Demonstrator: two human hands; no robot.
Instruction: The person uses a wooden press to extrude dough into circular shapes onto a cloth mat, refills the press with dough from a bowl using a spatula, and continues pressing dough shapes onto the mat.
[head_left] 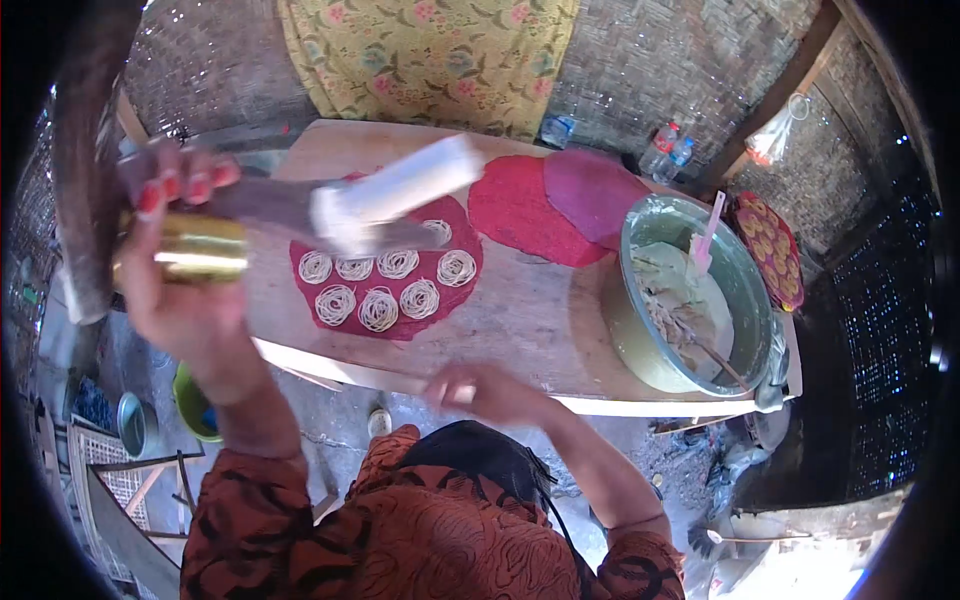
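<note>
My left hand (185,265), raised on the left with its fingers bent, grips a shiny gold-coloured metal cylinder (205,248). Behind it runs a dark wooden bar (265,205), blurred, with a white cylinder (405,185) tilted at its right end; how they join is unclear. Below the bar, several round nests of pale noodle strands (378,309) lie on a dark red round mat (450,290). Near the table's front edge is my right hand (490,392), smeared by motion. A small light spot shows at its fingers, and I cannot make out whether it holds anything.
On the wooden table (540,330) stands a large green basin (640,335) of pale dough, with a pink-handled spatula (709,230) inside. Red mats (525,210) lie behind. Plastic bottles (660,145) stand at the back; a thick wooden post (90,170) rises left.
</note>
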